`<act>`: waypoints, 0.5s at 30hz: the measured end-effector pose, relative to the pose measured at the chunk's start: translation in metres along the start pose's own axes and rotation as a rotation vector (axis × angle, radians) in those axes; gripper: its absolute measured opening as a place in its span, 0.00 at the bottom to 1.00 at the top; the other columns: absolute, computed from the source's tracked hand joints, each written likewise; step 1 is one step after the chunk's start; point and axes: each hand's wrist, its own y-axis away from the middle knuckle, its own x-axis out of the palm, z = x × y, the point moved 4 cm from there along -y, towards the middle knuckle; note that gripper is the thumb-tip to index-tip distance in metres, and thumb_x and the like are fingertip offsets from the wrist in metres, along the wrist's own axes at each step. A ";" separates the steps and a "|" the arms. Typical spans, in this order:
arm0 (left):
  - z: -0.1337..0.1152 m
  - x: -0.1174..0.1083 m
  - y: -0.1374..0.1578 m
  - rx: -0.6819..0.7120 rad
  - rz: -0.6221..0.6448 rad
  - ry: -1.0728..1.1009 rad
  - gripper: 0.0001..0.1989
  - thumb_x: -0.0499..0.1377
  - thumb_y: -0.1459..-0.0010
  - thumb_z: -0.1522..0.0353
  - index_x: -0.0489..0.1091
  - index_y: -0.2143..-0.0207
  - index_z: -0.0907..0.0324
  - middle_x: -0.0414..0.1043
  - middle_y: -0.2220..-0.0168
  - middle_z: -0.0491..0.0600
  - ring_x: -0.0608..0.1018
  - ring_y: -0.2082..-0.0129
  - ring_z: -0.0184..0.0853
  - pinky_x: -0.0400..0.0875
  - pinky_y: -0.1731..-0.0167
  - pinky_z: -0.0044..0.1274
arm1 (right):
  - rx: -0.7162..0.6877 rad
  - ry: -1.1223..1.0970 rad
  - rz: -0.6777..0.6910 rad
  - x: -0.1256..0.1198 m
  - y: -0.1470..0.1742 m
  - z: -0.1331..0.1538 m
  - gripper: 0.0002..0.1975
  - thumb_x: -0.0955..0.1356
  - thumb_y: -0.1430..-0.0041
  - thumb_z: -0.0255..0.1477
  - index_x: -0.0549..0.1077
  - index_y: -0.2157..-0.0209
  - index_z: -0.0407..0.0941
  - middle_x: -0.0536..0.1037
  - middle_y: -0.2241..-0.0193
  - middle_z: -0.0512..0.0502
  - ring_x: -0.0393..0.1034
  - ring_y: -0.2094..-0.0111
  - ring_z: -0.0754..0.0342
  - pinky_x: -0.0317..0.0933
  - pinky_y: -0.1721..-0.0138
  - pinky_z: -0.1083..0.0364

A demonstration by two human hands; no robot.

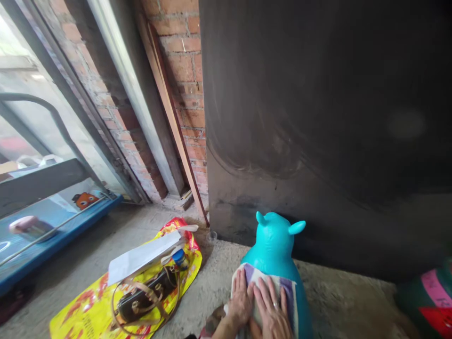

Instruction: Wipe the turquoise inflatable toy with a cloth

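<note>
The left hand (241, 301) and right hand (271, 313) lie flat, palms down, side by side, fingers apparently overlapping slightly.

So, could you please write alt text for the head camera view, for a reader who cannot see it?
Two hands, left hand and right hand, press flat on a striped cloth draped over a turquoise animal-shaped toy on a concrete floor. To the left lies a yellow bag bearing a dark handbag and white paper; behind stand a dark panel and brick wall.
</note>
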 end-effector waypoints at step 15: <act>0.003 0.000 0.031 -0.009 -0.011 -0.018 0.33 0.41 0.38 0.62 0.46 0.34 0.70 0.41 0.30 0.52 0.43 0.30 0.32 0.36 0.33 0.23 | -0.316 0.047 0.009 -0.016 0.000 -0.018 0.39 0.63 0.42 0.50 0.48 0.34 0.51 0.52 0.34 0.49 0.51 0.35 0.41 0.48 0.37 0.37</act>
